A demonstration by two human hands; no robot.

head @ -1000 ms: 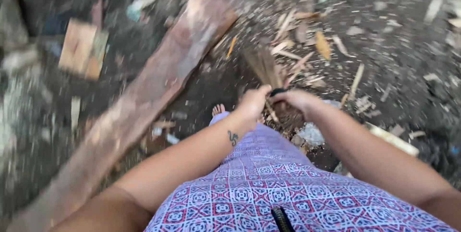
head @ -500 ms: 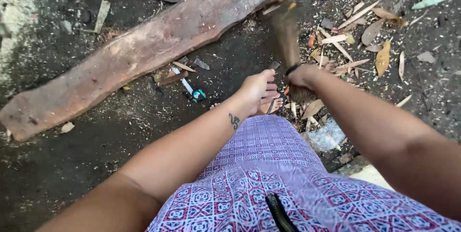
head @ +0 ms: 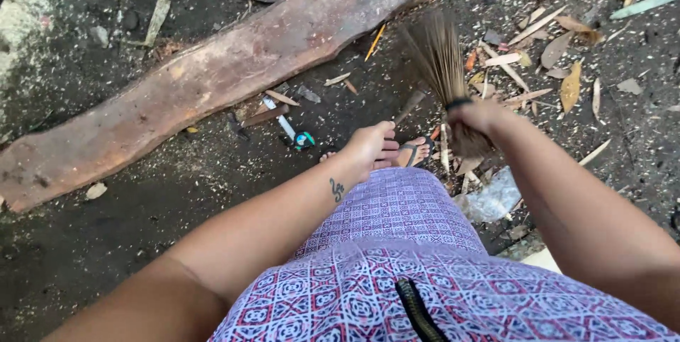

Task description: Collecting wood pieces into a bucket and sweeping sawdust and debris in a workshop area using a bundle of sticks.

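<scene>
Patterned cloth (head: 397,271) in red, white and blue fills the near edge of our view, and both our forearms reach out over it toward twelve o'clock. Our left hand (head: 372,147) hangs loosely with the fingers together and holds nothing; just past it a sandalled foot (head: 414,152) shows on the dark ground (head: 142,221). Our right hand (head: 476,117) is curled tight around the bound neck of a stick broom (head: 438,59), so it is the hand on the tool, with the left at about nine o'clock from it and apart. The broom's long axis runs from the fist toward eleven o'clock, its brown bristles fanning up and away from us, the tips blurred. Farther out, at ten o'clock from the hands, a long reddish plank (head: 234,73) lies slantwise across the ground, and at two o'clock dry leaves and wood chips (head: 559,66) are scattered. Against the picture half a second back, the bristles now stand higher and more spread, and the right hand sits a little farther to the right.
</scene>
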